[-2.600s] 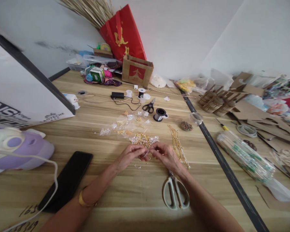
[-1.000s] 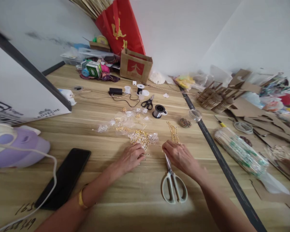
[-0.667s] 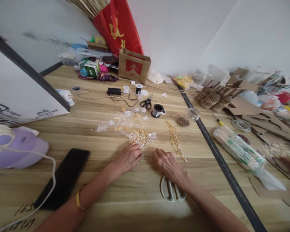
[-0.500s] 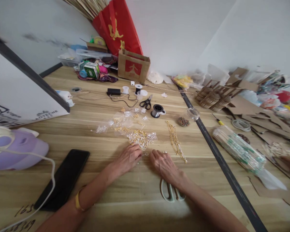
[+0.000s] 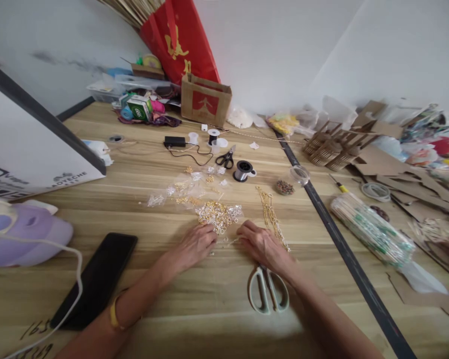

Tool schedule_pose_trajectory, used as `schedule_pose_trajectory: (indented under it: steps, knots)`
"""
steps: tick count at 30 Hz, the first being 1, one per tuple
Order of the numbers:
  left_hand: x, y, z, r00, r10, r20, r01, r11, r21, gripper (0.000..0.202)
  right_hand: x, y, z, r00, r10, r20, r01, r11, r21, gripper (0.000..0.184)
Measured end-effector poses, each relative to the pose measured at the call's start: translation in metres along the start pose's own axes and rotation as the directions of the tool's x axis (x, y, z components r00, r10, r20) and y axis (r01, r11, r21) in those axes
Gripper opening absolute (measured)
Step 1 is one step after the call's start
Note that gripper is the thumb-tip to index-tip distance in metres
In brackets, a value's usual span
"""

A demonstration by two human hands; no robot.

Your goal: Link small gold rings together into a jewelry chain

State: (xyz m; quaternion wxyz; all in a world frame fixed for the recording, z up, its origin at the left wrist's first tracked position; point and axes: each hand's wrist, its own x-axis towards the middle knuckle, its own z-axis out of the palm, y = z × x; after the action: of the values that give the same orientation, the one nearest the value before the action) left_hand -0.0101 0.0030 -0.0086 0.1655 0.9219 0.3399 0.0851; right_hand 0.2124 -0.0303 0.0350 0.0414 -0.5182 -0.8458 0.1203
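Observation:
My left hand (image 5: 194, 244) rests knuckles-up on the wooden table (image 5: 194, 309), its fingers curled at the near edge of a pile of small gold and silver rings (image 5: 217, 214). My right hand (image 5: 262, 244) lies opposite, fingers bent in a pinch. Tiny gold pieces (image 5: 228, 243) lie between the two sets of fingertips; what each hand pinches is too small to make out. Gold chains (image 5: 271, 217) stretch away just beyond my right hand. Pale green scissors (image 5: 267, 291) lie closed under my right wrist.
A black phone (image 5: 95, 279) and a purple device (image 5: 22, 234) with a white cord are at the left. Small bags of findings (image 5: 183, 189), black scissors (image 5: 226, 158), a wire spool (image 5: 242, 171) and a bead dish (image 5: 284, 187) lie further back. Cardboard pieces (image 5: 396, 174) crowd the right.
My hands came down from working together above the table. The right hand went out to the chains, then came back to the left hand's fingertips, uncovering the green scissors.

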Motion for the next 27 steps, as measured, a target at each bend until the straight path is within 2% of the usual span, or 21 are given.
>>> schedule_pose_trajectory:
  steps: [4,9,16,23,27]
  knots:
    - [0.0,-0.004,0.003,1.0,0.021,-0.003,-0.021,1.0,0.019,0.024,0.003,-0.007,0.005,0.996,-0.013,0.087,0.015,1.0,-0.027,0.01]
    - [-0.001,-0.006,0.001,0.999,0.042,0.003,-0.042,0.999,0.016,0.024,0.005,-0.004,0.014,0.994,-0.016,0.109,0.022,0.998,-0.05,0.01]
    - [-0.002,-0.007,-0.007,0.998,0.054,0.02,-0.055,0.998,0.029,0.027,0.001,-0.016,0.015,0.994,-0.092,0.053,0.096,0.993,-0.067,0.013]
    - [-0.001,-0.009,-0.01,0.997,0.032,0.07,-0.033,0.999,0.009,0.025,0.003,-0.025,0.038,0.983,-0.184,-0.006,0.181,0.973,-0.142,0.011]
    - [-0.001,-0.009,-0.013,0.995,0.022,0.096,-0.022,1.0,0.001,0.025,0.004,-0.024,0.044,0.979,-0.202,-0.005,0.197,0.962,-0.188,0.011]
